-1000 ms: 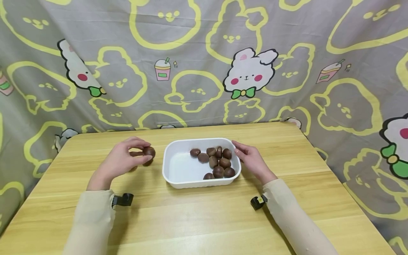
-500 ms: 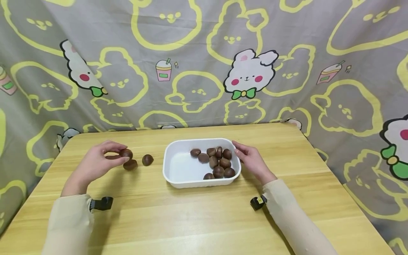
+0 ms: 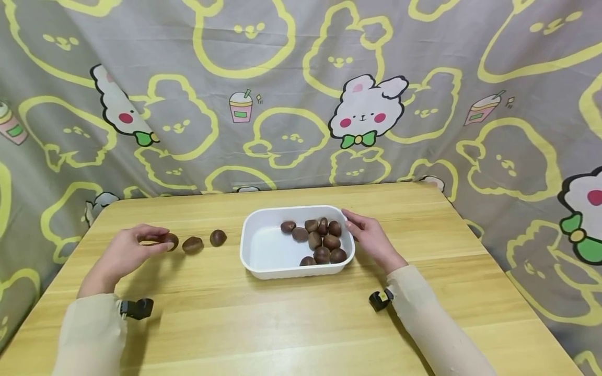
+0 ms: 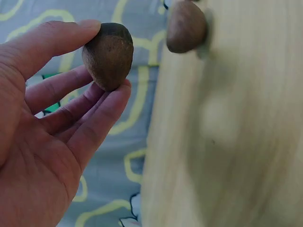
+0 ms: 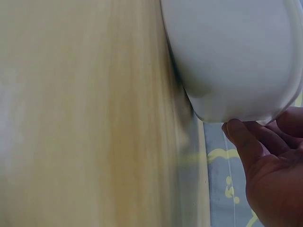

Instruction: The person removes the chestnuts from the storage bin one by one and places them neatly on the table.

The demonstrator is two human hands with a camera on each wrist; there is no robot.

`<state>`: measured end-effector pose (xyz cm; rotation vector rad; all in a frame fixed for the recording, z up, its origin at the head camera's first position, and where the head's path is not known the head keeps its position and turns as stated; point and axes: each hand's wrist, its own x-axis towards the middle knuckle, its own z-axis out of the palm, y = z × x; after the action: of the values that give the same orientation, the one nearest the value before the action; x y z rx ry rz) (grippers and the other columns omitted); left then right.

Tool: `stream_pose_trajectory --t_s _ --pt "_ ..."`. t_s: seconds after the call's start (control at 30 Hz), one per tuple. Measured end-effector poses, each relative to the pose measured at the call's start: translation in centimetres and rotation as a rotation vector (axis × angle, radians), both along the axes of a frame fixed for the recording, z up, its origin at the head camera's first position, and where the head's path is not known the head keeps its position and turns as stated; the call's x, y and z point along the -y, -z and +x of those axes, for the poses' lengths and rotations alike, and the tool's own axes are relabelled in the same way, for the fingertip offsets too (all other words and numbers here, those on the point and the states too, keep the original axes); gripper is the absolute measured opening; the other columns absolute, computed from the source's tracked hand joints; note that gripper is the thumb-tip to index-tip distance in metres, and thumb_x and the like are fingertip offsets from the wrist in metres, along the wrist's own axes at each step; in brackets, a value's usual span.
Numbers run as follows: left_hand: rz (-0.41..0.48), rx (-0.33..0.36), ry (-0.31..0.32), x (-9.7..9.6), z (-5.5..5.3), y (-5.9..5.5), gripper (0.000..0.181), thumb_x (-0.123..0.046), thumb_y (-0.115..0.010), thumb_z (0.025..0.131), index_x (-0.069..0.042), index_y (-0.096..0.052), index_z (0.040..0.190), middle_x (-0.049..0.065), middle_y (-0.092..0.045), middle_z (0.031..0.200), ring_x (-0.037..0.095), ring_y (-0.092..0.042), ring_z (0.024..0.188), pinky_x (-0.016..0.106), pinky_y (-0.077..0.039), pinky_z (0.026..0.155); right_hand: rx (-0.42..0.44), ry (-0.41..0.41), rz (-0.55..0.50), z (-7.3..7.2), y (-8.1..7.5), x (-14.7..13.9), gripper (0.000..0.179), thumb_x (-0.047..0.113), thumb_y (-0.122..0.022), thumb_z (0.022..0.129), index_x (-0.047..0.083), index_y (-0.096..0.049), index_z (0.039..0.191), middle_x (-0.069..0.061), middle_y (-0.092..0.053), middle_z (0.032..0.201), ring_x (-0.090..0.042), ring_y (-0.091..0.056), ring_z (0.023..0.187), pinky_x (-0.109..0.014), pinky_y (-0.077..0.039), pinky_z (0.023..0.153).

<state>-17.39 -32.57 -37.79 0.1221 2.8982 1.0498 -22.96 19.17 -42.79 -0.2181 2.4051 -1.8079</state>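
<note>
In the head view, my left hand (image 3: pixel 123 255) pinches a brown chestnut (image 4: pixel 109 56) between thumb and fingertips, at the left end of a loose row. Beside it on the table lie a second chestnut (image 3: pixel 193 245) and, farther right, a third chestnut (image 3: pixel 218 238). A white tray (image 3: pixel 265 272) stands at the middle, with several chestnuts gathered mostly in its right half. My right hand (image 3: pixel 373 239) holds the tray's right end. The right wrist view has its fingertips (image 5: pixel 235 125) against the outer wall and the thumb close by the rim.
Everything stands on a light wooden table (image 3: pixel 291 329). A grey curtain (image 3: pixel 291 68) with yellow outlines and cartoon rabbits hangs right behind the table's back edge and along both sides. Each sleeve cuff carries a small black wrist camera.
My left hand has moved left and then down with the chestnut it pinches. Two chestnuts it partly covered before now show fully on the table. The right hand and tray have stayed put.
</note>
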Motion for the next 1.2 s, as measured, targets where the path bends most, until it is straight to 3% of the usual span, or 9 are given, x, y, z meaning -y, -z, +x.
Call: stream_pose_trajectory --t_s 0.13,0.4,0.67,0.93,1.2 --pt "-0.025 0.032 -0.009 0.5 -0.2 1.2 0.062 -0.040 -0.071 0.091 0.007 -0.058 0.128 0.026 -0.062 0.118 0.046 -0.052 0.114 0.054 -0.044 0.088 -0.001 0.006 0.008 0.0 0.0 0.0 0.042 0.011 -0.050 0.104 0.002 -0.045 0.145 -0.016 -0.042 0.148 -0.030 -0.042 0.133 -0.032 -0.043 0.100" --pt "-0.084 0.052 0.005 0.8 -1.1 3.0 0.056 -0.037 -0.074 0.089 0.008 -0.063 0.120 0.027 -0.061 0.116 0.045 -0.055 0.106 0.056 -0.045 0.086 -0.005 0.007 0.008 0.0 0.1 0.0 0.042 0.011 -0.049 0.104 0.002 -0.045 0.145 -0.017 -0.042 0.148 -0.029 -0.042 0.134 -0.033 -0.042 0.101" --pt "-0.060 0.079 0.018 0.4 -1.5 3.5 0.055 -0.034 -0.074 0.089 0.009 -0.060 0.121 0.025 -0.059 0.116 0.042 -0.056 0.105 0.056 -0.045 0.087 -0.001 -0.009 -0.019 -0.1 0.1 0.0 0.043 0.009 -0.050 0.104 0.001 -0.045 0.145 -0.019 -0.043 0.146 -0.032 -0.044 0.132 -0.036 -0.044 0.100" --pt "-0.020 0.063 0.041 0.4 -1.5 3.8 0.053 -0.030 -0.072 0.092 0.010 -0.059 0.124 0.021 -0.059 0.116 0.038 -0.059 0.104 0.043 -0.049 0.084 -0.009 -0.002 0.001 -0.1 0.0 -0.1 0.042 0.011 -0.050 0.104 0.003 -0.045 0.145 -0.017 -0.043 0.147 -0.029 -0.043 0.133 -0.033 -0.043 0.100" --pt "-0.012 0.080 0.044 0.5 -1.1 3.6 0.056 -0.032 -0.071 0.092 0.011 -0.057 0.126 0.025 -0.058 0.119 0.041 -0.058 0.107 0.049 -0.048 0.087 -0.005 -0.005 -0.012 -0.2 0.1 -0.1 0.042 0.011 -0.050 0.104 0.002 -0.045 0.145 -0.017 -0.043 0.147 -0.030 -0.043 0.133 -0.032 -0.043 0.100"
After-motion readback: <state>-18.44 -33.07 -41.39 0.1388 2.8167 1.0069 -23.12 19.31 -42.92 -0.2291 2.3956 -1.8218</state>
